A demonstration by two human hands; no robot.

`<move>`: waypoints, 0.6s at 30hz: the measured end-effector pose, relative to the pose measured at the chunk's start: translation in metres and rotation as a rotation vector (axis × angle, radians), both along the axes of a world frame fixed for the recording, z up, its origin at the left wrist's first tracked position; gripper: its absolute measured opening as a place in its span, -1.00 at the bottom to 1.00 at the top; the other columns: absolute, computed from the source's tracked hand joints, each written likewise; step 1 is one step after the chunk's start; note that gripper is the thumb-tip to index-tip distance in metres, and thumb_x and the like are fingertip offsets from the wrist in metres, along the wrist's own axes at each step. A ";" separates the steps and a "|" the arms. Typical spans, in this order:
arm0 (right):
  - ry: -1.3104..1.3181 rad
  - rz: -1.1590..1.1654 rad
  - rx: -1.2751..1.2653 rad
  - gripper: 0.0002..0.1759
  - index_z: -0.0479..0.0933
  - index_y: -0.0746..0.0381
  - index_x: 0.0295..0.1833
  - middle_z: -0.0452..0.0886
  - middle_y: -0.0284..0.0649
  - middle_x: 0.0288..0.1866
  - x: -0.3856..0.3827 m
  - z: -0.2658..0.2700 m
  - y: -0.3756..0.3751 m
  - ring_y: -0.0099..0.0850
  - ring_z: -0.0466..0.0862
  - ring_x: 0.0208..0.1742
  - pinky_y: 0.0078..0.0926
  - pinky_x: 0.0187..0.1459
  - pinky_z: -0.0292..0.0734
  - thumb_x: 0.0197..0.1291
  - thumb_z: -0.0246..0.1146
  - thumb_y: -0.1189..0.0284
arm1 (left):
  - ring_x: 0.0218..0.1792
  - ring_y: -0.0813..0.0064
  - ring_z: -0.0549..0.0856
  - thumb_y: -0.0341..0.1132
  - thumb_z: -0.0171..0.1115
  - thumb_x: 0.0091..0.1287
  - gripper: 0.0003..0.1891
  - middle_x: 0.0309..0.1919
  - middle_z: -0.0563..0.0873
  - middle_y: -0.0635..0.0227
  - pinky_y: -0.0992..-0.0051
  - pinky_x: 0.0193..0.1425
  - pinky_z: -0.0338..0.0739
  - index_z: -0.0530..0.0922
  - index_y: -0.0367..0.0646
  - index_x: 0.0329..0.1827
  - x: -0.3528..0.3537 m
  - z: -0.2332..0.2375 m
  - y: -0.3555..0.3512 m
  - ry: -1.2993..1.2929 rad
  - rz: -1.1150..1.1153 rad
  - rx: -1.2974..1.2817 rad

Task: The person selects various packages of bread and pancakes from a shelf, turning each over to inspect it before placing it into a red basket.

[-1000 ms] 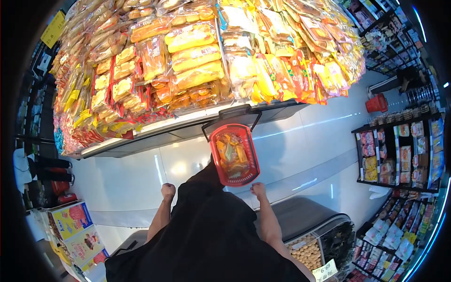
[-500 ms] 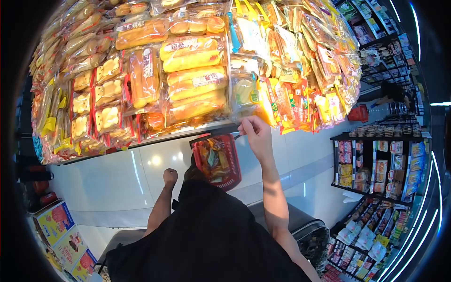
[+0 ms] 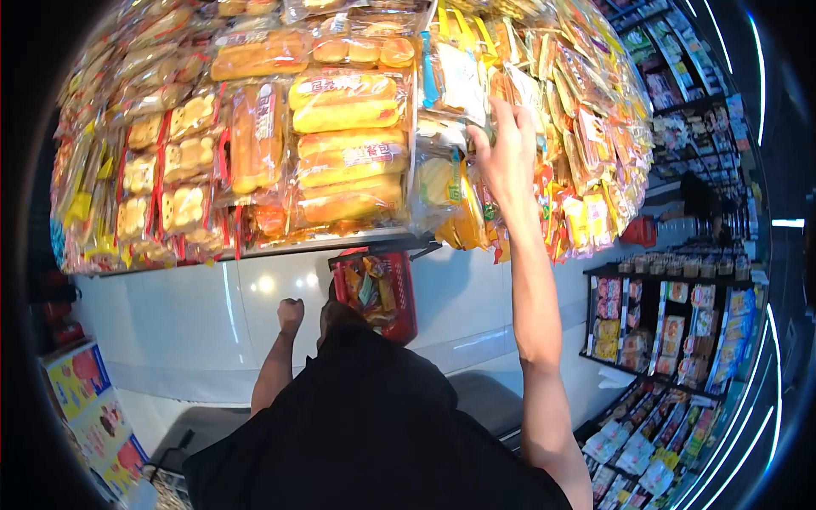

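My right hand (image 3: 507,153) reaches over the right part of a display heaped with wrapped breads, its thumb and fingers apart. Its fingertips are right by a white-labelled clear pack (image 3: 460,78) with a blue strip. Below and left of that hand lies a clear bag of round pale buns (image 3: 439,181), near yellow packs (image 3: 466,228) at the front edge. Down at my side, my left hand (image 3: 291,315) is closed in a fist, with nothing showing in it. A red shopping basket (image 3: 405,297) holding several wrapped packs is on the floor between my hands.
Long yellow bread rolls (image 3: 348,157) in clear wrap fill the display's middle, with bear-shaped breads (image 3: 184,208) to the left. A divider separates them from the right section. Stocked shelves (image 3: 654,327) stand at right, another person (image 3: 699,200) farther back.
My right hand has moved from the display's front edge up and right over the packs, and its fingers have spread from a pinch. My left hand is still a fist.
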State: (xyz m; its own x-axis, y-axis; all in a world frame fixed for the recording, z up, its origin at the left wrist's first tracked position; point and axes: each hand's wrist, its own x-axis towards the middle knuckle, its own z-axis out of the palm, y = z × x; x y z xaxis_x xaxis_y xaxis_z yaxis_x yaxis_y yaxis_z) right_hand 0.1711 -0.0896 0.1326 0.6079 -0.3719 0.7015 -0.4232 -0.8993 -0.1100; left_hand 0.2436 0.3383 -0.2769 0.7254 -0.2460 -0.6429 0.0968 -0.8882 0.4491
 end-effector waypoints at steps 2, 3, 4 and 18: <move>0.046 -0.012 -0.008 -0.52 0.53 0.31 0.07 0.61 -0.09 -0.31 0.005 0.001 -0.009 -0.06 0.60 -0.24 -0.16 -0.17 0.55 -0.03 0.43 0.57 | -0.19 -0.08 0.72 -0.16 0.18 0.20 -0.67 -0.35 0.73 -0.10 0.19 0.03 0.56 0.71 -0.31 -0.39 -0.009 0.006 0.006 -0.002 0.135 -0.053; 0.122 0.001 0.029 -0.53 0.53 0.30 0.07 0.62 -0.05 -0.26 0.006 -0.006 -0.022 -0.04 0.62 -0.19 -0.15 -0.15 0.56 -0.02 0.41 0.58 | -0.18 -0.05 0.73 -0.13 0.19 0.21 -0.65 -0.36 0.74 -0.08 0.21 0.02 0.56 0.71 -0.30 -0.38 -0.015 0.012 0.006 -0.006 0.174 -0.060; 0.198 0.011 0.067 -0.54 0.54 0.29 0.08 0.64 -0.02 -0.21 0.008 -0.004 -0.026 -0.03 0.64 -0.14 -0.15 -0.13 0.56 -0.01 0.40 0.59 | -0.18 -0.01 0.74 -0.10 0.21 0.23 -0.64 -0.37 0.75 -0.05 0.24 0.01 0.56 0.72 -0.28 -0.37 -0.022 0.012 0.008 -0.013 0.211 -0.066; -0.333 0.236 0.244 -0.86 0.65 0.37 -0.16 0.65 -0.11 -0.36 -0.077 0.064 0.055 -0.31 0.63 -0.37 -0.46 -0.28 0.51 0.20 0.22 0.63 | -0.56 0.74 0.22 -0.03 0.10 0.47 -0.57 -0.56 0.31 0.61 0.64 -0.50 0.17 0.48 -0.16 0.19 -0.067 0.248 -0.117 0.753 0.168 -1.179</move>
State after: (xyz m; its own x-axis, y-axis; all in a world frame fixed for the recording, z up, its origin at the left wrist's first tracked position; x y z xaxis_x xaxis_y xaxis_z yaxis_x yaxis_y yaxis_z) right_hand 0.0939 -0.0341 0.1971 0.4527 -0.4289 0.7817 -0.1167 -0.8977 -0.4249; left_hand 0.1767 0.2210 -0.0291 0.3792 -0.8504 -0.3647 0.7095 0.0143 0.7045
